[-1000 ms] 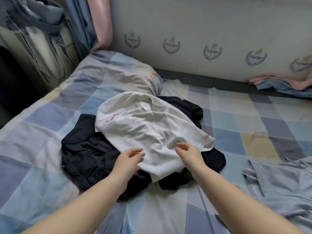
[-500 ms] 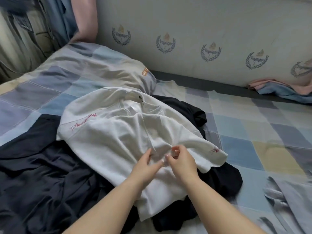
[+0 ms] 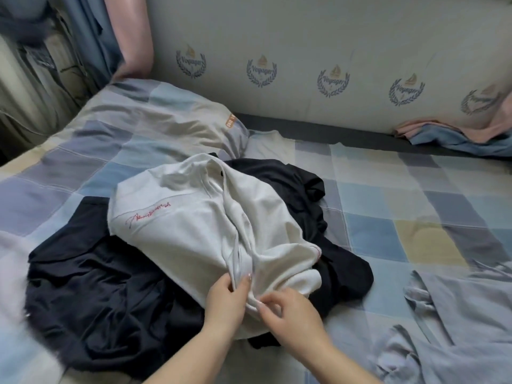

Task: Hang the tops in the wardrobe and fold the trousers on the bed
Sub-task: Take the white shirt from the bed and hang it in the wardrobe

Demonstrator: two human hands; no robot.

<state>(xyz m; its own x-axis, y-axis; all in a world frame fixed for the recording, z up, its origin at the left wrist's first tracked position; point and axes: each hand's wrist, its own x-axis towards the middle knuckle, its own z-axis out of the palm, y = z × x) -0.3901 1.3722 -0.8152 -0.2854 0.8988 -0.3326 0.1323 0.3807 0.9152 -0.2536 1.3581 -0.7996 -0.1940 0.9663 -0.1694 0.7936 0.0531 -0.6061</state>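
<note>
A white top [image 3: 194,231] with red embroidered script lies crumpled on a pile of dark navy clothes [image 3: 105,295] in the middle of the bed [image 3: 388,206]. My left hand [image 3: 224,300] pinches a gathered ridge of the white fabric at its near edge. My right hand [image 3: 291,311] grips the same bunched hem just to the right, fingers curled into the cloth. A pale grey-blue garment [image 3: 448,328] lies spread at the bed's right side.
A checked pillow [image 3: 166,126] sits at the head of the bed against a padded wall panel [image 3: 304,51] with crests. Pink and blue folded fabric [image 3: 443,134] lies at the far right. Hanging clothes [image 3: 41,59] show at the upper left.
Both hands came together on the white top's near edge and bunched it. The fabric has gathered into a ridge and pulled toward me.
</note>
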